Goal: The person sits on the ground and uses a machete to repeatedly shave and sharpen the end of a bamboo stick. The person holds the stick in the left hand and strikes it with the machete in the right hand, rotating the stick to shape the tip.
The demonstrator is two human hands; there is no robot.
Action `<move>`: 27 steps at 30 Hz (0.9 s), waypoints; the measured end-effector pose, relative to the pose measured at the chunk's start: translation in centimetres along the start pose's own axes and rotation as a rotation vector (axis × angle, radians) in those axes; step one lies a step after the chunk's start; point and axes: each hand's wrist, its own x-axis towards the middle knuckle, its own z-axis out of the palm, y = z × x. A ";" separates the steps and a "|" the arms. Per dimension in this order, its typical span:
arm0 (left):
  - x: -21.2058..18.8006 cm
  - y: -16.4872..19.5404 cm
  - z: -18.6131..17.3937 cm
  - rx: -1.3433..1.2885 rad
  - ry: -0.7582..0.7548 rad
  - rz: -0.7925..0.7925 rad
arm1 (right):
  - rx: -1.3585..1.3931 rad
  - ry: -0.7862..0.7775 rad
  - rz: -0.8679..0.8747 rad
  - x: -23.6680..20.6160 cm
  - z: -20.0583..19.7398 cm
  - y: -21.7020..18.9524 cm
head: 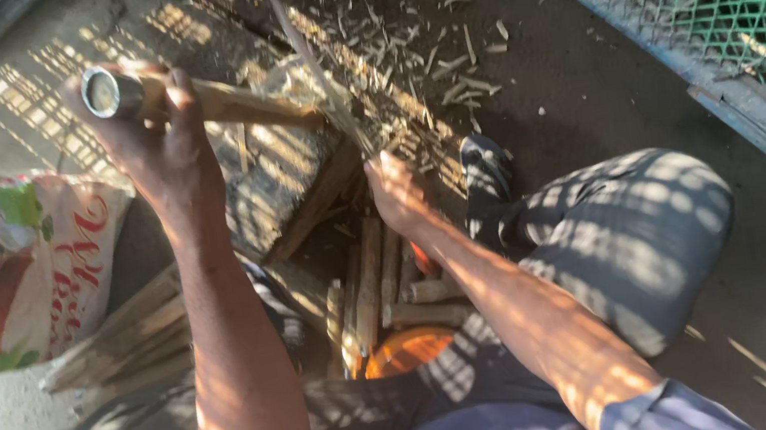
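While a thin cane (311,59) stands tilted on the wood block (281,175), the right hand (397,193) is clamped on its lower end. The left hand (150,128), well apart, grips a metal-capped knife handle (173,95) against the cane. Split sticks (369,293) lie below, shavings (440,55) beyond, a printed sack (6,261) left.

Bare forearms, blue sleeve (670,410) on right arm, grey-blue trousers (629,239), dark sandal (487,179).
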 end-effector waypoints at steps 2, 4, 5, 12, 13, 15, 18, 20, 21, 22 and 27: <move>0.4 -0.9 -0.5 0.036 0.004 -0.028 | -0.131 -0.303 0.286 0.4 -0.1 0.0; 0.7 -2.2 -1.0 0.113 0.019 -0.037 | -0.191 -0.524 0.600 0.8 -0.4 0.1; 0.7 -3.1 -1.1 0.062 0.057 -0.071 | -0.186 -0.620 0.810 1.1 -0.6 0.0; -1.4 -9.8 -0.7 -0.536 0.254 -0.404 | 0.210 -0.595 0.911 1.7 -0.8 -0.7; -2.0 -10.4 -0.6 -0.556 0.287 -0.398 | 0.309 -0.534 1.087 1.6 -0.7 -0.7; -3.1 -11.1 -0.3 -0.508 0.351 -0.366 | 0.507 -0.443 1.466 1.4 -0.5 -0.6; -4.6 -11.3 0.6 -0.701 0.413 -0.539 | 0.724 -0.425 1.609 1.2 -0.3 -0.2; -5.2 -10.9 1.4 -0.905 0.454 -0.745 | 0.525 -0.454 1.529 1.2 -0.3 0.0; -5.4 -10.7 1.8 -0.837 0.482 -0.773 | 0.423 -0.470 1.491 1.3 -0.3 0.0; -5.5 -10.4 2.2 -0.766 0.513 -0.797 | 0.278 -0.540 1.286 1.5 -0.4 0.0; -5.7 -9.3 3.2 -0.678 0.502 -0.832 | -0.171 -0.893 0.848 1.7 -0.7 -0.6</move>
